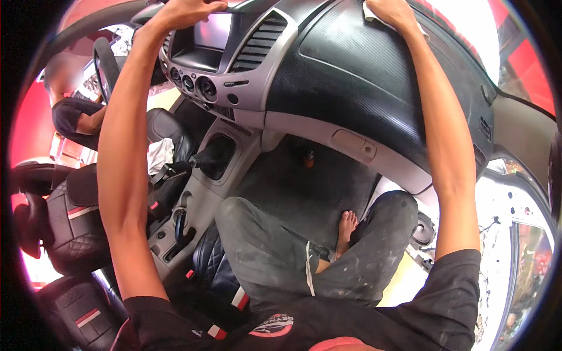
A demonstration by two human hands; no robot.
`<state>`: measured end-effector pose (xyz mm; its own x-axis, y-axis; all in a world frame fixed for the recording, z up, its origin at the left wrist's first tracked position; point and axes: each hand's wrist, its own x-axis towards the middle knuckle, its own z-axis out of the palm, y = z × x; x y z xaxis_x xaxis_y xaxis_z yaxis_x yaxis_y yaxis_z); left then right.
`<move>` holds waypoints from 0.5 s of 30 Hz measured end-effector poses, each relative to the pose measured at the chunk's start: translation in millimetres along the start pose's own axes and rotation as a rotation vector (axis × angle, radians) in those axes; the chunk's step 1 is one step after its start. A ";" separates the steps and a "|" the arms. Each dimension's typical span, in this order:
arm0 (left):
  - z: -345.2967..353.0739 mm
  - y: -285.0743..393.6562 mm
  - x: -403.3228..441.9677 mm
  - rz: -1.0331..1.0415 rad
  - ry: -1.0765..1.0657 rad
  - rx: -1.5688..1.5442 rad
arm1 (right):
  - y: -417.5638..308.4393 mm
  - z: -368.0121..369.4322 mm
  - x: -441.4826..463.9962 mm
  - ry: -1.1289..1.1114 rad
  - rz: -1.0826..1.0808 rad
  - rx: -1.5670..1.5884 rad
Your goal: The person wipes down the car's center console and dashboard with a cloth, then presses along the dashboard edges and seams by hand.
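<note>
My right hand (393,11) presses a white cloth (370,13) against the top of the black dashboard (351,58), on the passenger side. Part of the cloth shows beyond the fingers and beside the wrist. My left hand (190,10) is at the top edge of the view, just above the centre screen (213,30). Its visible fingers stretch to the right with nothing seen in them; the rest of that hand is cut off.
Below the screen are control knobs (206,86) and a gear lever (205,161). A handbrake (182,225) stands between the seats. Another person (79,114) is beyond the steering wheel (104,67). A whitish cloth (161,157) lies near the driver's seat. At right, the door (509,202) lacks its panel.
</note>
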<state>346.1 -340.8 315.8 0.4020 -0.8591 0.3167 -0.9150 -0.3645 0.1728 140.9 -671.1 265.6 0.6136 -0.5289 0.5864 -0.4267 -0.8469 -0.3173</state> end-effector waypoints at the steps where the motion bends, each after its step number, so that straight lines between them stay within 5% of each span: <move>1: -2.2 -3.2 1.9 -0.032 -0.015 -0.007 | -2.0 -0.8 -0.3 0.002 0.013 0.020; 15: -5.1 10.9 5.7 -0.036 -0.069 0.063 | -3.7 -3.6 2.1 -0.048 0.008 -0.053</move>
<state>338.6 -347.8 324.2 0.4330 -0.8670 0.2464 -0.9014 -0.4152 0.1230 141.4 -668.9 270.8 0.6408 -0.5385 0.5472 -0.4653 -0.8393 -0.2811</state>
